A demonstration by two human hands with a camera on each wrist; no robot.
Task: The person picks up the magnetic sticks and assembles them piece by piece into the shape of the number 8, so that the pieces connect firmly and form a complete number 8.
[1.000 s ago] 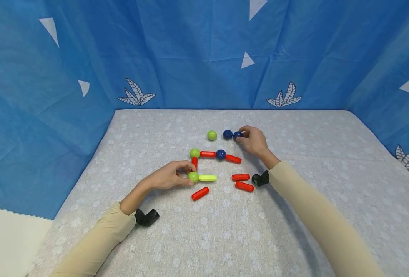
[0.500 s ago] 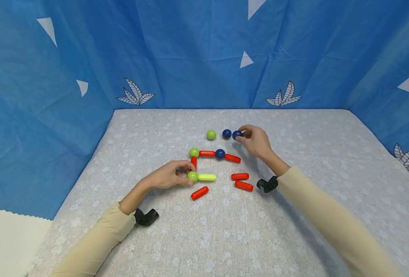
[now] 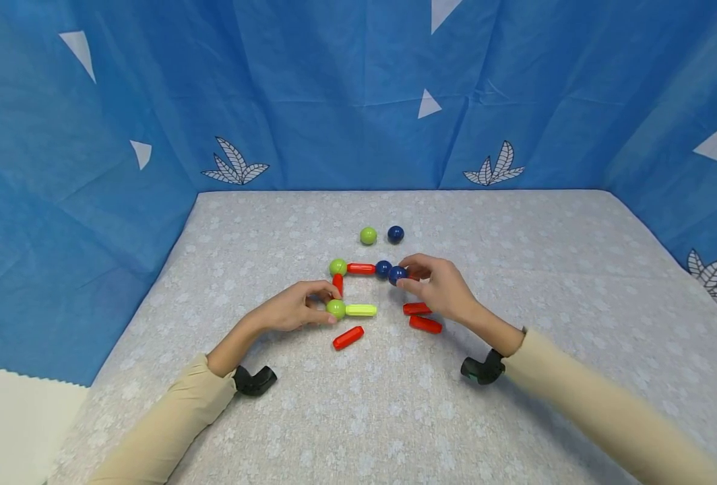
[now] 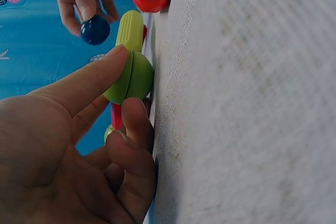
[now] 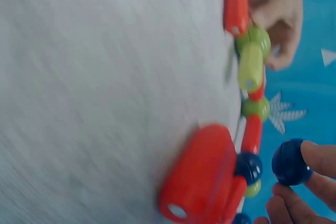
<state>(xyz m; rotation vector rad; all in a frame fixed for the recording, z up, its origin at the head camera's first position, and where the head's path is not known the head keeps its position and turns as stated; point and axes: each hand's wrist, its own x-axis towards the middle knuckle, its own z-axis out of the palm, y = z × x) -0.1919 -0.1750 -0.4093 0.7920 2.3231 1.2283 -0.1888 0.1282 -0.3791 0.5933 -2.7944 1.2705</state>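
My left hand (image 3: pixel 294 308) pinches a green ball (image 3: pixel 336 309) at the lower left corner of a joined shape. A yellow-green rod (image 3: pixel 361 310) points right from that ball, and a red rod (image 3: pixel 337 284) runs up to another green ball (image 3: pixel 337 267). From there a red rod (image 3: pixel 360 268) reaches a blue ball (image 3: pixel 383 269). My right hand (image 3: pixel 446 289) holds a second blue ball (image 3: pixel 397 275) between thumb and fingers; in the right wrist view this ball (image 5: pixel 290 162) hangs above the cloth. A further red rod is mostly hidden behind the right hand.
A loose green ball (image 3: pixel 368 236) and a blue ball (image 3: pixel 395 234) lie behind the shape. Two red rods (image 3: pixel 425 325) lie below the right hand, and another red rod (image 3: pixel 348 337) is in front of the left. A blue curtain (image 3: pixel 358 94) stands behind the table.
My right hand has lifted the blue ball from the back row and brought it toward me, beside the shape's blue ball. My left hand has stayed on its green ball.
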